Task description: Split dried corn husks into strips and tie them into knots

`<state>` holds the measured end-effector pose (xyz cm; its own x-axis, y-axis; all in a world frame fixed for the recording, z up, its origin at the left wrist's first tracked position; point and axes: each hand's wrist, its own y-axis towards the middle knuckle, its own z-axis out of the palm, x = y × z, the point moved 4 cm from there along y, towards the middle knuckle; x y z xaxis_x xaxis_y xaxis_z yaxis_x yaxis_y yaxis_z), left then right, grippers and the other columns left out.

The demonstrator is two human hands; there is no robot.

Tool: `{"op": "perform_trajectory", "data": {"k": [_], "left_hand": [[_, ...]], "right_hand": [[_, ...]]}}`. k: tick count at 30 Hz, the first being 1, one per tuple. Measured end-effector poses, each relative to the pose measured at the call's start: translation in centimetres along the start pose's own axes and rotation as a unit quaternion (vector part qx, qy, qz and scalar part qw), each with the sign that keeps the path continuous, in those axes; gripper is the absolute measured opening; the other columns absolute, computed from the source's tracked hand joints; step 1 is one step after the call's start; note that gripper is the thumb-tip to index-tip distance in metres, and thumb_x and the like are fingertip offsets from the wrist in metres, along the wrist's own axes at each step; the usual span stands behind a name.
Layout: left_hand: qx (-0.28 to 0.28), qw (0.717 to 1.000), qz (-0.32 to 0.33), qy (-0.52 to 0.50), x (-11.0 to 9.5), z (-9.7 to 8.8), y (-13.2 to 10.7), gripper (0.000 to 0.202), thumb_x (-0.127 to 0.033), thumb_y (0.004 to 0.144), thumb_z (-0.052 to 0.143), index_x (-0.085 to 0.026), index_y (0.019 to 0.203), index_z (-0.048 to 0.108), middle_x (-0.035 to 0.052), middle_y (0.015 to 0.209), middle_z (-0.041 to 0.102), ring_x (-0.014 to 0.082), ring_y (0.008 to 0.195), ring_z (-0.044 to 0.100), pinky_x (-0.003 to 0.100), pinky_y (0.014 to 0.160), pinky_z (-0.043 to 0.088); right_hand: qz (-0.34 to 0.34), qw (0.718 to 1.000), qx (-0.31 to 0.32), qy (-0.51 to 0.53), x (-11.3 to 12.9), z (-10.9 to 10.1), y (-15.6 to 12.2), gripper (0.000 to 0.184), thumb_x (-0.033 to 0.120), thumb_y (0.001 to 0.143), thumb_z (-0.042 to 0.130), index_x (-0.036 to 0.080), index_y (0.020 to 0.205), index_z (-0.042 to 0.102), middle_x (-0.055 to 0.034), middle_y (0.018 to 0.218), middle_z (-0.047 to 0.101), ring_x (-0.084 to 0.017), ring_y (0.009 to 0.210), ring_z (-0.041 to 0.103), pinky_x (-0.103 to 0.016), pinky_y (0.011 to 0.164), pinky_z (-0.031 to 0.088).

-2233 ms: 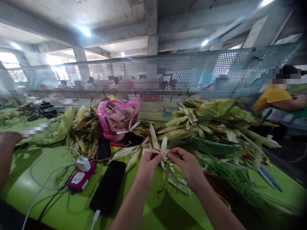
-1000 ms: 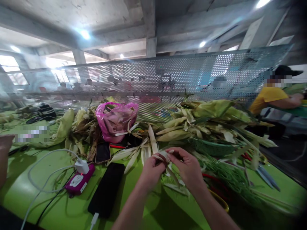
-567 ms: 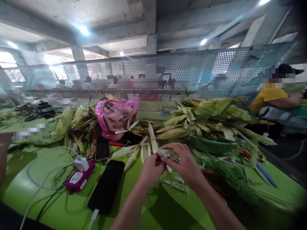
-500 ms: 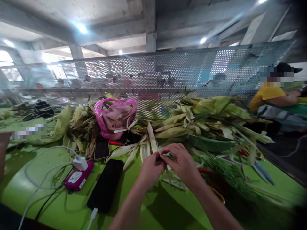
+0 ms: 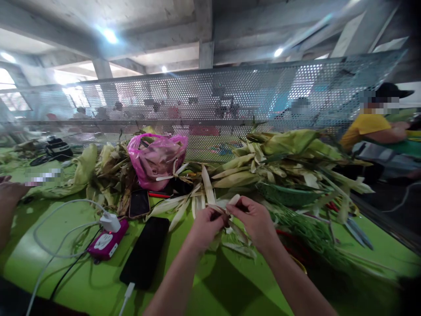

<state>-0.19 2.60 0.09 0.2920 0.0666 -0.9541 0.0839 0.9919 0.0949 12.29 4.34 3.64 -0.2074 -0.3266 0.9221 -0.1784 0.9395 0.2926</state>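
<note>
Left hand: the left hand is pinching the husk strips between thumb and curled fingers, closed tight on their near ends.
Right hand: the right hand is gripping the same strips from the other side, fingertips bent in, thumb pressing on top.
Husk strips: they are sitting between the two hands, right of and nearer than the pink bag, just above the green table.
Just changed: half a second ago the right hand was lying over the strips and hiding them; now it is drawing back a little and a pale tip is poking up between the hands, so the fold appears to be tightening.
Against the earliest frame: the strips were fanning upright then; now they are bunching lower.
Co-worker's hand: a hand is reaching in far left of the bag.
Heap: the husk pile is lying right of the bag.
</note>
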Motion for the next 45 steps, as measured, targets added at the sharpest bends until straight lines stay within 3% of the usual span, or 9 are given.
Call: {"op": "perform_trajectory", "data": {"k": [3, 7, 12, 21, 27, 31, 35, 41, 45], "left_hand": [[0.007, 1.000, 0.011, 0.023, 0.0, -0.1, 0.0, 0.012, -0.024, 0.065, 0.071, -0.013, 0.067, 0.066, 0.0007, 0.062, 0.058, 0.0111, 0.061, 0.048, 0.024, 0.062, 0.038], [-0.059, 0.997, 0.006, -0.058, -0.6, -0.7, -0.2, 0.016, -0.029, 0.064, 0.074, -0.016, 0.072, 0.068, 0.0012, 0.066, 0.062, 0.0128, 0.064, 0.051, 0.025, 0.067, 0.041], [-0.100, 0.992, -0.006, -0.076, -0.9, -1.4, -0.5, 0.024, -0.036, 0.064, 0.076, -0.015, 0.072, 0.069, 0.0014, 0.065, 0.061, 0.0118, 0.061, 0.050, 0.024, 0.061, 0.038], [-0.074, 0.984, -0.069, -0.150, -0.3, -1.7, -0.9, 0.022, -0.031, 0.063, 0.077, -0.015, 0.073, 0.066, -0.0010, 0.063, 0.060, 0.0074, 0.055, 0.048, 0.020, 0.056, 0.035], [-0.134, 0.984, -0.065, -0.099, 0.1, -2.8, -0.4, 0.025, -0.031, 0.064, 0.075, -0.016, 0.083, 0.068, 0.0016, 0.071, 0.064, 0.0103, 0.058, 0.052, 0.022, 0.053, 0.037], [-0.147, 0.980, -0.061, -0.117, 0.1, -3.0, -0.1, 0.026, -0.028, 0.062, 0.077, -0.013, 0.082, 0.069, 0.0005, 0.064, 0.063, 0.0103, 0.054, 0.050, 0.024, 0.057, 0.039], [-0.155, 0.975, -0.057, -0.151, 0.1, -3.0, -0.2, 0.024, -0.025, 0.062, 0.075, -0.014, 0.083, 0.069, 0.0015, 0.066, 0.064, 0.0125, 0.057, 0.054, 0.027, 0.062, 0.044], [-0.157, 0.971, -0.064, -0.170, 0.1, -2.8, -0.4, 0.022, -0.022, 0.063, 0.073, -0.016, 0.083, 0.070, 0.0032, 0.072, 0.067, 0.0133, 0.061, 0.057, 0.027, 0.065, 0.046], [-0.172, 0.970, -0.065, -0.161, 0.0, -2.6, -0.4, 0.019, -0.022, 0.063, 0.073, -0.017, 0.081, 0.069, 0.0010, 0.070, 0.066, 0.0129, 0.062, 0.056, 0.026, 0.065, 0.046]], "right_hand": [[-0.013, 0.999, -0.012, -0.036, 0.0, 0.2, 0.0, 0.022, 0.039, 0.075, 0.064, 0.018, 0.069, 0.064, -0.0005, 0.067, 0.063, -0.018, 0.068, 0.057, -0.027, 0.066, 0.044], [0.035, 0.999, 0.036, 0.017, -0.9, 0.3, 0.2, 0.027, 0.045, 0.077, 0.063, 0.019, 0.085, 0.065, -0.0027, 0.080, 0.067, -0.018, 0.074, 0.059, -0.027, 0.068, 0.045], [0.064, 0.991, 0.118, 0.008, -1.5, 0.7, 0.4, 0.029, 0.047, 0.075, 0.065, 0.018, 0.070, 0.061, 0.0024, 0.060, 0.056, -0.012, 0.056, 0.048, -0.025, 0.054, 0.038], [-0.015, 0.993, 0.092, -0.069, -1.6, 0.5, 0.8, 0.020, 0.039, 0.079, 0.061, 0.019, 0.073, 0.061, 0.0005, 0.066, 0.061, -0.015, 0.064, 0.054, -0.028, 0.063, 0.043], [-0.207, 0.956, -0.035, -0.205, 1.2, -0.1, -0.3, 0.014, 0.028, 0.082, 0.062, 0.022, 0.095, 0.066, -0.0066, 0.095, 0.066, -0.024, 0.094, 0.058, -0.038, 0.084, 0.045], [-0.280, 0.933, 0.032, -0.225, 2.2, 1.5, -1.3, 0.013, 0.018, 0.083, 0.060, 0.024, 0.093, 0.066, -0.0053, 0.093, 0.067, -0.023, 0.092, 0.058, -0.037, 0.082, 0.046], [-0.288, 0.908, 0.088, -0.292, 1.9, 2.9, -1.7, 0.027, 0.007, 0.079, 0.057, 0.023, 0.100, 0.064, -0.0065, 0.102, 0.065, -0.024, 0.098, 0.054, -0.038, 0.084, 0.043], [-0.313, 0.877, 0.080, -0.356, 1.7, 3.1, -1.8, 0.018, 0.013, 0.084, 0.056, 0.023, 0.097, 0.064, -0.0060, 0.099, 0.066, -0.025, 0.096, 0.054, -0.039, 0.083, 0.040], [-0.316, 0.891, 0.052, -0.322, 1.7, 2.7, -1.8, 0.010, 0.022, 0.088, 0.056, 0.023, 0.090, 0.066, -0.0059, 0.094, 0.068, -0.024, 0.091, 0.056, -0.038, 0.081, 0.041]]}}
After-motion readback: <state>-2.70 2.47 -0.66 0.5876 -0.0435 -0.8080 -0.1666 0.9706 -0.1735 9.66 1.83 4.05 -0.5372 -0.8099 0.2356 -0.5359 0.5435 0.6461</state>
